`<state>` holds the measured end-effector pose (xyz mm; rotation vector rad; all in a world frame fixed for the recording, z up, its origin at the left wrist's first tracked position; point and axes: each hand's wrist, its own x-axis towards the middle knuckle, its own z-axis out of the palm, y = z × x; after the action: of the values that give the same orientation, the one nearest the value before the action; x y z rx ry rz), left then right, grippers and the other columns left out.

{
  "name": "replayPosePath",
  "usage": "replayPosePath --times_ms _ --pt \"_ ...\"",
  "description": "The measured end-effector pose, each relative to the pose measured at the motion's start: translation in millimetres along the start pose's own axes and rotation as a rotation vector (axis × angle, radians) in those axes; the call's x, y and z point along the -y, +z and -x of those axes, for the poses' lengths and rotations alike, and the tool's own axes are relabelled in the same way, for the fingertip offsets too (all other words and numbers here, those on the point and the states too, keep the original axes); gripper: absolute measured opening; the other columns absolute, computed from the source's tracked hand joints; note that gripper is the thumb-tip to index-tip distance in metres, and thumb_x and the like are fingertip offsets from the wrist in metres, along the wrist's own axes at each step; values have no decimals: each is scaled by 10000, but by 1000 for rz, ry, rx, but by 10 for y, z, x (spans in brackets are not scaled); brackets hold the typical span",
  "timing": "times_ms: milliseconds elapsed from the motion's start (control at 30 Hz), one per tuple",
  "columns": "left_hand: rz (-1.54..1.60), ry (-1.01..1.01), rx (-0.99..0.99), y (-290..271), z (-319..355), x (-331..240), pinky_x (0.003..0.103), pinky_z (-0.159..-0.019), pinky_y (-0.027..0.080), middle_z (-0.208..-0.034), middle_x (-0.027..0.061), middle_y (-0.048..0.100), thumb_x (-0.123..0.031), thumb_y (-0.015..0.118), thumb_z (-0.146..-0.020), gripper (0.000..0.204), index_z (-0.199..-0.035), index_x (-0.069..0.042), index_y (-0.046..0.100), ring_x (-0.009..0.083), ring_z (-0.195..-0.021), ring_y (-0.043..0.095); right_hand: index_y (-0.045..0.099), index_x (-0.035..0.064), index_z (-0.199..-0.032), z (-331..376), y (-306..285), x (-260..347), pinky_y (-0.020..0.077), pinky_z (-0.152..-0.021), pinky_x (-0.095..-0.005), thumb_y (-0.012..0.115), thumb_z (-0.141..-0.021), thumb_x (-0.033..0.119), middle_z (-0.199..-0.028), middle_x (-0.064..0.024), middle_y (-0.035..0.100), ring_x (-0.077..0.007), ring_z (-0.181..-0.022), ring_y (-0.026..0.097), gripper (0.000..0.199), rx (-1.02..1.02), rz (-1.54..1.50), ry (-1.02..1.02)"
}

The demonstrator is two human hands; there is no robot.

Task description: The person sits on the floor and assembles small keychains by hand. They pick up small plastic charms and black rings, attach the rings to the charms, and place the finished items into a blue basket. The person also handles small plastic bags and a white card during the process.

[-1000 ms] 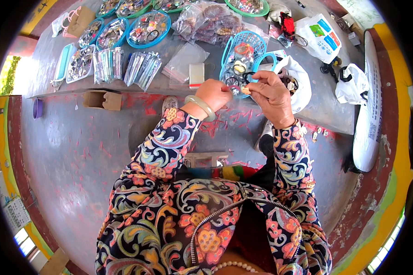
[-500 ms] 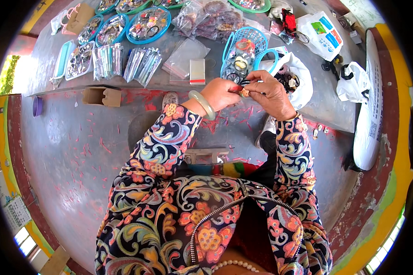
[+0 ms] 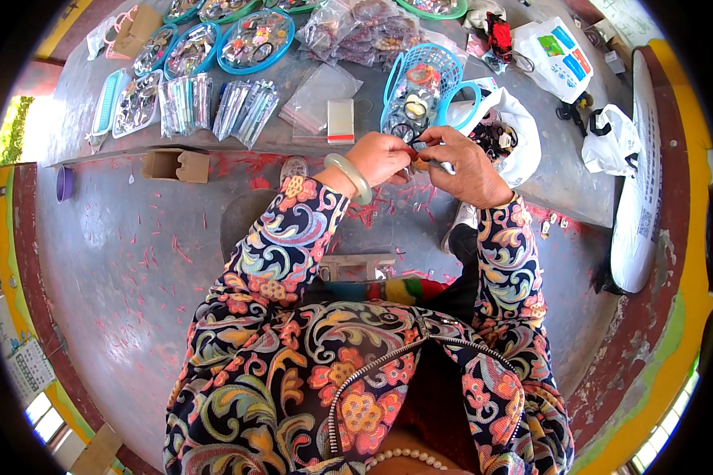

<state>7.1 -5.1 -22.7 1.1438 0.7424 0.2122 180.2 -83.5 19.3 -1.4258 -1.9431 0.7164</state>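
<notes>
My left hand point(image 3: 375, 161), with a pale bangle point(image 3: 355, 180) at its wrist, is closed in a pinch above the near edge of the table. Facing it, my right hand point(image 3: 469, 169) is closed too, thumb and fingers together. Between the fingertips is a small dark hair tie point(image 3: 421, 165) with an orange bit on it, mostly covered by the fingers. Just beyond the hands stands a blue plastic basket point(image 3: 452, 70) holding bagged hair ties and trinkets. Beside my right hand, an open white bag point(image 3: 528, 150) contains dark hair ties point(image 3: 499, 140).
On the grey table point(image 3: 293, 83) lie bundles of wrapped pens point(image 3: 247, 112), clear plastic bags point(image 3: 318, 95) and a small red-edged packet point(image 3: 341, 121). Blue round trays point(image 3: 223, 57) of trinkets line the far left. Below are a cardboard box point(image 3: 176, 166) and red scraps on the floor.
The fingers of both hands have shifted slightly around the hair tie. My right hand has turned a little, and its fingers now cover more of the orange bit.
</notes>
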Motion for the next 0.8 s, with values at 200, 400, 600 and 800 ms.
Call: replayPosePath --times_ms 200,400,600,800 --pt "-119 -22 30 -8 16 -33 250 -636 517 -879 60 615 -135 500 -855 234 -1020 9 581 133 -772 608 644 9 -844 -5 -8 2 459 -745 -318 625 -712 63 -988 -140 559 -270 -875 569 144 -16 -34 57" --pt "-70 -38 40 20 18 -36 245 -616 517 -886 54 618 -153 497 -863 224 -1011 -7 581 129 -781 610 654 29 -825 2 3 -10 455 -710 -300 644 -702 85 -946 -106 564 -238 -841 571 136 -36 -75 78" --pt "97 -103 55 32 30 2 250 -600 524 -897 68 621 -182 497 -877 210 -980 -12 564 152 -801 624 645 26 -800 -5 -3 21 427 -737 -286 649 -693 48 -924 -76 548 -196 -840 550 109 42 -126 162" --pt "126 -125 63 78 60 -49 257 -598 527 -914 75 608 -181 503 -874 230 -1022 -11 548 150 -821 615 632 11 -777 19 40 -76 430 -665 -272 650 -690 56 -807 -65 560 -178 -745 553 100 -2 -156 223"
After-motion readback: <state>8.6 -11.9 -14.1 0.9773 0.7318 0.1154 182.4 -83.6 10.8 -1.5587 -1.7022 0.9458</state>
